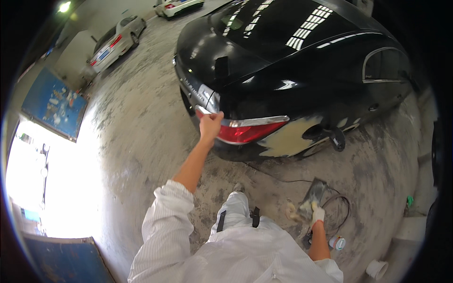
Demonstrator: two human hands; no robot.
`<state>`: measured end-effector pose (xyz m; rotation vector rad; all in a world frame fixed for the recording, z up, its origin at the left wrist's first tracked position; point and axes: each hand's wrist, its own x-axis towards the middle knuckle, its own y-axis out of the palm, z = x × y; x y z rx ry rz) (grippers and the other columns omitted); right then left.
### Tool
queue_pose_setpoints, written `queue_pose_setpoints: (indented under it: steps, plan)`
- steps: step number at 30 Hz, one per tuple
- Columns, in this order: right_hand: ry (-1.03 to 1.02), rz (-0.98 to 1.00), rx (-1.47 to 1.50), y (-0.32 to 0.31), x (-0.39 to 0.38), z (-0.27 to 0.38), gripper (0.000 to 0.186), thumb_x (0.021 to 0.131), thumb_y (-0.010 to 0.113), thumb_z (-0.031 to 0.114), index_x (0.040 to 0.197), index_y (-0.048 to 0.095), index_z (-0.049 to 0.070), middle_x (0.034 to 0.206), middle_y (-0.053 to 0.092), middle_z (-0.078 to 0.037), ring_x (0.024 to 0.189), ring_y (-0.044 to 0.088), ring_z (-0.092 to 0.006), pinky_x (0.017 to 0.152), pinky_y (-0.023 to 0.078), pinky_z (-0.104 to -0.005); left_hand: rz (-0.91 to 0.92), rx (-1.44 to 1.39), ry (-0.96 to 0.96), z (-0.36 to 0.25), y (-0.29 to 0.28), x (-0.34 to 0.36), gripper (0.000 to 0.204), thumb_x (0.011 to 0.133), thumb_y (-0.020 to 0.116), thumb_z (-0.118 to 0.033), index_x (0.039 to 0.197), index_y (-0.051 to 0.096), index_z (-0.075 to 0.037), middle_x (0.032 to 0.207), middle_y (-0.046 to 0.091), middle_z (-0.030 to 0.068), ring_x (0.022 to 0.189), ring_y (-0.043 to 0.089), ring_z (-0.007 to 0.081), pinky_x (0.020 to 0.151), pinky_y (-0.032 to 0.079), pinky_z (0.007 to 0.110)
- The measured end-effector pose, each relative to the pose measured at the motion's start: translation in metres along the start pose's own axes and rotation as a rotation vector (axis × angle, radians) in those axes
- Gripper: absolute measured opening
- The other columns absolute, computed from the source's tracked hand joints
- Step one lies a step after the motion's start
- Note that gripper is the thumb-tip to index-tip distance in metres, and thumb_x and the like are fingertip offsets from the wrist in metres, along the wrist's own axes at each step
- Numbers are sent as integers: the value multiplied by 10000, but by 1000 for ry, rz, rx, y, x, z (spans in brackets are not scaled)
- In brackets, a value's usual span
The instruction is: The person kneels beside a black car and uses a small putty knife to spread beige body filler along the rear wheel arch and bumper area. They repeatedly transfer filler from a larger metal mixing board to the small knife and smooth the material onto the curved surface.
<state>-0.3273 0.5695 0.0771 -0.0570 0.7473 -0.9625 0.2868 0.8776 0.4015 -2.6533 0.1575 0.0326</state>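
Note:
My left hand [210,126] is bare and reaches to the rear corner of a black car [264,89]. Its fingers are closed at the inner end of the red tail light [250,132]; what they pinch, if anything, is hidden. A light, shiny patch [206,93] lies on the bodywork just above them. Low at my right side, my right hand [318,214], in a pale glove, grips a dusty grey sander [315,191], held away from the car. Beige filler [288,137] covers the panel beside the light, below the open fuel flap [337,140].
A dark hose [348,207] loops on the concrete floor [141,127] by my right hand. Near it are a small tin [337,242] and a white tub [377,269]. Blue panels [55,104] stand at left. A silver car [113,42] is parked farther back.

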Motion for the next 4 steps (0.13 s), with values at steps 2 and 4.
queue_pose_setpoints:
  steps: [2,4]
  plan:
    - [76,-170,-439,-10,3,-44,543,1040,756,477,1298,766,0,1084,792,-184,955,732,-267,878,584,-437,-42,-37,48,-26,22,65,539,928,864,-461,1126,790,34,1073,824,187,1057,784,312,962,587,446]
    - [324,-286,-484,-8,1,-77,628,1083,667,593,1287,757,5,1025,774,-185,923,721,-234,837,566,-430,-180,205,168,-46,42,126,529,940,866,-458,1167,801,16,1115,835,166,1075,785,324,965,585,443]
